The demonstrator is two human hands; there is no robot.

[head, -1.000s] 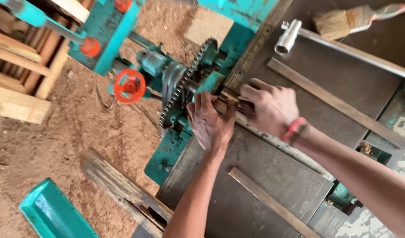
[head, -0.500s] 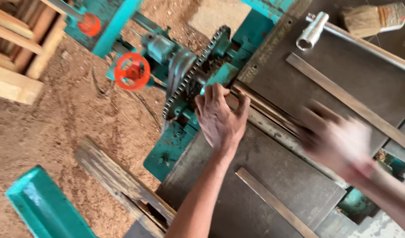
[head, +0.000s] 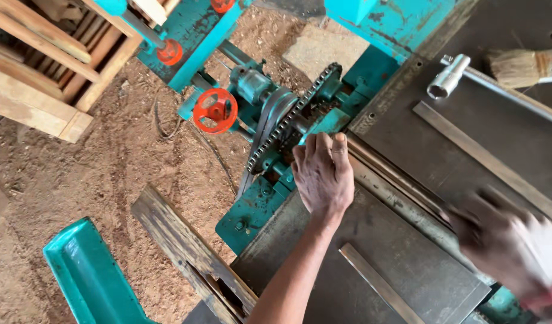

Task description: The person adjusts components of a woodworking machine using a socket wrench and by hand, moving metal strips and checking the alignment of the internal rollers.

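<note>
My left hand [head: 324,174] lies palm down on the left edge of a dark steel machine table [head: 420,150], its fingertips over a teal part beside the toothed sprocket and chain [head: 294,117]. I see nothing held in it. My right hand [head: 510,246], with a red band at the wrist, is blurred over the table's lower right part, apart from the left hand; whether it holds anything cannot be made out. A raised metal rail [head: 396,186] runs across the table between the two hands.
Left of the chain are a red handwheel [head: 215,110] and a smaller red knob [head: 169,51]. A metal tube wrench [head: 447,77], a brush [head: 522,66] and flat steel strips [head: 378,282] lie on the table. On the sawdust floor: a worn plank [head: 186,252], a teal cover [head: 90,276], wooden frames [head: 48,66].
My right hand left the spot by the sprocket and swept right and down across the table. My left hand stayed at the table's edge and flattened out.
</note>
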